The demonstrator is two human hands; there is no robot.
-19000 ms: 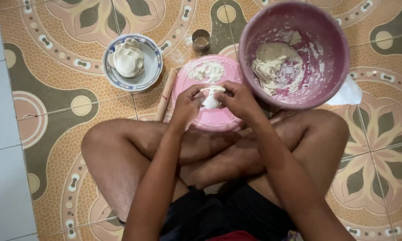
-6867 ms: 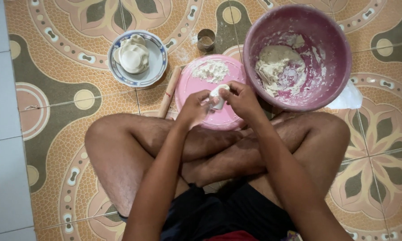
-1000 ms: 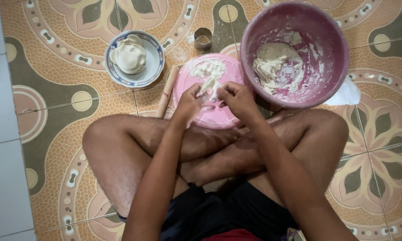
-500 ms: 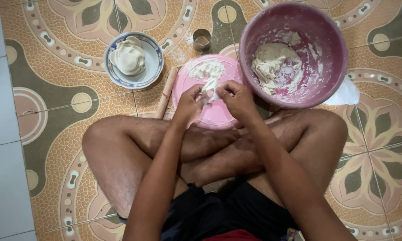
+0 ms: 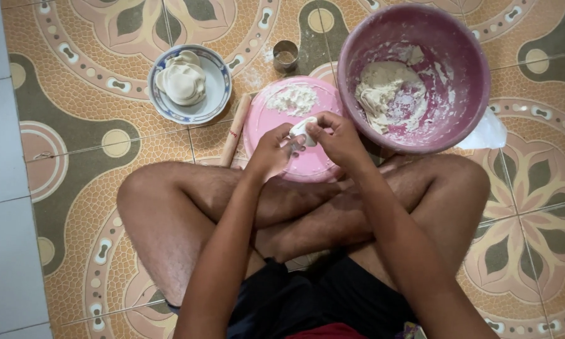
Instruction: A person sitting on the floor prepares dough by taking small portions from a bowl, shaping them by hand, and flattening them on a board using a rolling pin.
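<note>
Head view: left hand (image 5: 271, 150) and right hand (image 5: 337, 139) both pinch a small dough piece (image 5: 302, 130), fingers curled closed around it, above the pink round board (image 5: 295, 135). Purple mixing bowl (image 5: 470, 69) with dough at 2 o'clock; blue-rimmed bowl (image 5: 218, 85) at 10.

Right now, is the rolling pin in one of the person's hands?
No, the rolling pin lies on the tiled floor beside the pink board, while both hands pinch a small dough piece.

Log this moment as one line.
left hand: pinching dough piece | right hand: pinching it too | under: pink board
</note>
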